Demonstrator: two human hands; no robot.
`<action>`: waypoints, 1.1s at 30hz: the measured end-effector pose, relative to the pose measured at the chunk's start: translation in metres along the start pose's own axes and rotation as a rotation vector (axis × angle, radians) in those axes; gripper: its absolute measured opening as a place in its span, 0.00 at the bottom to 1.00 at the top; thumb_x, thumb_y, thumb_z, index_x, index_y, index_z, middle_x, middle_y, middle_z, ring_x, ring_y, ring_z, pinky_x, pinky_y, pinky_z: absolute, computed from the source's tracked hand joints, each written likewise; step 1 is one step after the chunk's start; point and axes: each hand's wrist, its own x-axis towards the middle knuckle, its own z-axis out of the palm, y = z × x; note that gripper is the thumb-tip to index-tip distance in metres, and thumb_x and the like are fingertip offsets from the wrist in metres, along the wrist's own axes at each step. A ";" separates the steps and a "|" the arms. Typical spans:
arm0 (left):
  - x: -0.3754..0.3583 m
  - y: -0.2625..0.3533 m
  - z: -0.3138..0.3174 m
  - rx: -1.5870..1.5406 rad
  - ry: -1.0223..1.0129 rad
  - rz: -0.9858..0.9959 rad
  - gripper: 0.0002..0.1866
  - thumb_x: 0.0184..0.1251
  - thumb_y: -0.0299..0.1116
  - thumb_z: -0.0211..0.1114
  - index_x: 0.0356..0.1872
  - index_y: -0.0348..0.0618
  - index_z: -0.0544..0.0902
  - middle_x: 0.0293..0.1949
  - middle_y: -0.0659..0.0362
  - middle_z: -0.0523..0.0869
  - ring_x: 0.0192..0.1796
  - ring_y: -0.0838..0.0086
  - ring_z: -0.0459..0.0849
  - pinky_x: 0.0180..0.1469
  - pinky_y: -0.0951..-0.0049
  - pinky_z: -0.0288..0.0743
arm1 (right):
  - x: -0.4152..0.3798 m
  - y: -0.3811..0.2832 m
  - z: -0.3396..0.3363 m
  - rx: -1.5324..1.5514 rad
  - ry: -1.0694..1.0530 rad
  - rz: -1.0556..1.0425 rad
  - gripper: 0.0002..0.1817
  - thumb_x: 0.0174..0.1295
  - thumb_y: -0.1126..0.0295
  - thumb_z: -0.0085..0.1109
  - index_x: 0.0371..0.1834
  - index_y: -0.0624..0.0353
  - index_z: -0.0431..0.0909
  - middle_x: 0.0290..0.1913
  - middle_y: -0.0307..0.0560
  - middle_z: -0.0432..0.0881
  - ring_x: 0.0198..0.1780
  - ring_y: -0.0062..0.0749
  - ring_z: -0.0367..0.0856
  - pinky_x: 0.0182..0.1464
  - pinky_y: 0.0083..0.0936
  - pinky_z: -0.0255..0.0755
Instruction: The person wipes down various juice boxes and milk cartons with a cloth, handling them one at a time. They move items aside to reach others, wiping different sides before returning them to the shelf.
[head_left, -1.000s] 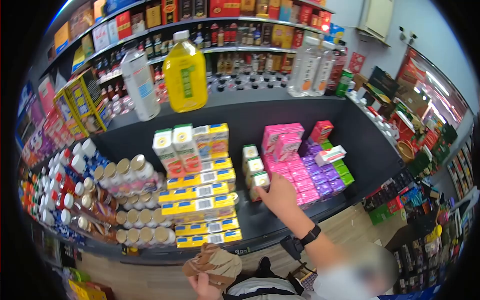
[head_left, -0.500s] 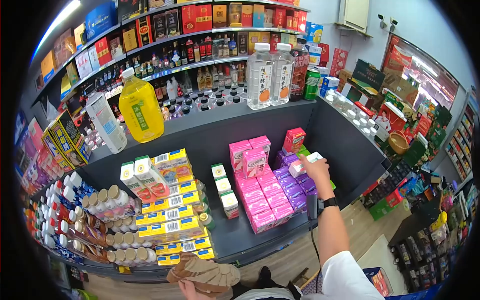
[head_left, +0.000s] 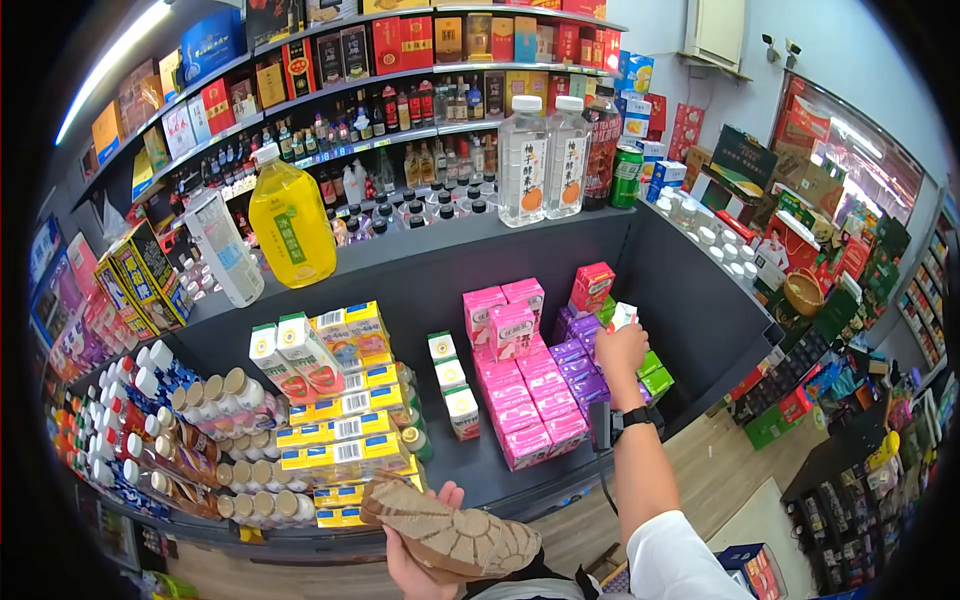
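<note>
Low at the front, my left hand (head_left: 408, 568) is closed around a tan-brown, shoe-like thing (head_left: 455, 540) whose ribbed, sole-like side faces up. My right hand (head_left: 622, 350) reaches into the dark shelf bay, its fingers bent around a small white drink carton (head_left: 624, 315). Part of that carton is hidden by the hand. Purple cartons (head_left: 575, 368) are stacked just left of this hand, and green cartons (head_left: 655, 375) lie to its right. Behind stands a red carton (head_left: 592, 288). Pink cartons (head_left: 525, 390) form a block further left.
White-topped milk cartons (head_left: 452, 385) stand mid-shelf. Yellow packs (head_left: 340, 435) and capped bottles (head_left: 240, 440) fill the left. Along the raised ledge (head_left: 420, 250) stand a big yellow bottle (head_left: 292, 220), two clear bottles (head_left: 545, 165) and a green can (head_left: 626, 175).
My right hand has turned and drawn slightly left, with the white carton now upright at its fingertips. My left hand has lifted the brown thing rightward, and more of the hand shows.
</note>
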 end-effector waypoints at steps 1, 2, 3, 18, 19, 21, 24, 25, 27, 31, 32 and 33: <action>0.001 0.002 0.001 -0.016 -0.004 -0.007 0.38 0.79 0.63 0.36 0.76 0.45 0.61 0.71 0.39 0.69 0.72 0.49 0.70 0.71 0.47 0.66 | 0.000 0.001 0.000 0.039 -0.023 -0.028 0.32 0.51 0.57 0.71 0.50 0.74 0.73 0.53 0.68 0.78 0.55 0.63 0.79 0.55 0.49 0.76; 0.001 0.004 0.003 -0.035 -0.010 -0.018 0.38 0.79 0.64 0.36 0.75 0.44 0.62 0.71 0.39 0.69 0.72 0.50 0.70 0.71 0.47 0.66 | 0.002 0.004 -0.001 0.074 -0.042 -0.056 0.31 0.50 0.59 0.70 0.50 0.73 0.73 0.53 0.66 0.78 0.55 0.62 0.79 0.54 0.50 0.76; 0.001 0.004 0.005 -0.056 -0.017 -0.031 0.39 0.78 0.65 0.36 0.75 0.43 0.63 0.71 0.40 0.69 0.71 0.50 0.70 0.71 0.47 0.66 | 0.003 0.007 -0.007 0.107 -0.059 -0.083 0.29 0.50 0.62 0.70 0.50 0.72 0.73 0.52 0.64 0.78 0.54 0.61 0.78 0.54 0.51 0.76; 0.037 -0.005 0.022 0.083 -0.136 -0.132 0.40 0.78 0.67 0.34 0.71 0.41 0.65 0.71 0.50 0.72 0.70 0.59 0.74 0.73 0.55 0.65 | -0.280 0.019 -0.157 0.631 -0.435 -1.039 0.49 0.46 0.57 0.83 0.65 0.68 0.61 0.59 0.67 0.71 0.55 0.59 0.75 0.56 0.44 0.73; 0.035 -0.009 0.015 0.188 -0.152 -0.052 0.39 0.79 0.66 0.34 0.71 0.41 0.65 0.71 0.51 0.72 0.70 0.60 0.74 0.73 0.57 0.66 | -0.282 0.014 -0.155 0.606 -0.393 -1.041 0.49 0.47 0.57 0.82 0.66 0.68 0.61 0.59 0.67 0.71 0.55 0.60 0.74 0.56 0.45 0.73; 0.028 -0.019 -0.006 0.369 -0.122 0.050 0.35 0.81 0.61 0.38 0.70 0.41 0.65 0.68 0.53 0.74 0.67 0.64 0.75 0.70 0.60 0.69 | -0.285 0.007 -0.155 0.554 -0.318 -1.036 0.48 0.51 0.56 0.80 0.68 0.69 0.61 0.59 0.66 0.71 0.56 0.62 0.73 0.56 0.47 0.72; 0.026 -0.025 -0.022 0.467 -0.045 0.141 0.27 0.84 0.52 0.45 0.66 0.38 0.68 0.62 0.55 0.77 0.59 0.68 0.79 0.61 0.65 0.74 | -0.275 -0.012 -0.164 0.581 -0.404 -1.074 0.44 0.57 0.63 0.72 0.72 0.71 0.58 0.62 0.68 0.68 0.57 0.65 0.71 0.57 0.47 0.71; 0.029 -0.013 -0.013 0.378 -0.021 0.110 0.28 0.83 0.53 0.45 0.67 0.39 0.67 0.62 0.55 0.77 0.60 0.68 0.79 0.62 0.65 0.75 | -0.276 -0.015 -0.163 0.607 -0.440 -1.117 0.43 0.58 0.65 0.71 0.73 0.71 0.57 0.63 0.68 0.67 0.57 0.66 0.71 0.57 0.47 0.71; 0.034 0.011 0.000 0.200 0.029 0.043 0.30 0.82 0.56 0.44 0.69 0.41 0.65 0.63 0.54 0.78 0.63 0.67 0.79 0.63 0.64 0.76 | -0.286 -0.014 -0.166 0.679 -0.486 -1.165 0.44 0.54 0.72 0.70 0.74 0.69 0.58 0.62 0.66 0.66 0.57 0.58 0.70 0.57 0.44 0.70; 0.018 -0.005 -0.008 0.420 0.012 0.150 0.26 0.83 0.50 0.45 0.67 0.38 0.67 0.59 0.54 0.80 0.58 0.68 0.82 0.60 0.66 0.77 | -0.293 -0.002 -0.154 0.750 -0.272 -1.218 0.47 0.48 0.76 0.71 0.75 0.65 0.60 0.59 0.62 0.64 0.55 0.48 0.69 0.55 0.41 0.70; 0.005 -0.002 -0.004 0.479 -0.026 0.157 0.16 0.82 0.37 0.47 0.56 0.35 0.73 0.52 0.56 0.81 0.54 0.73 0.80 0.54 0.68 0.75 | -0.287 -0.009 -0.159 0.702 -0.194 -1.204 0.47 0.48 0.76 0.71 0.75 0.64 0.60 0.59 0.61 0.64 0.55 0.48 0.69 0.55 0.41 0.70; 0.000 -0.015 0.002 0.458 0.004 0.266 0.14 0.82 0.35 0.48 0.54 0.35 0.74 0.49 0.57 0.81 0.50 0.75 0.80 0.50 0.69 0.75 | -0.280 -0.014 -0.162 0.655 -0.112 -1.187 0.47 0.48 0.76 0.71 0.75 0.64 0.60 0.59 0.61 0.64 0.55 0.48 0.69 0.54 0.41 0.70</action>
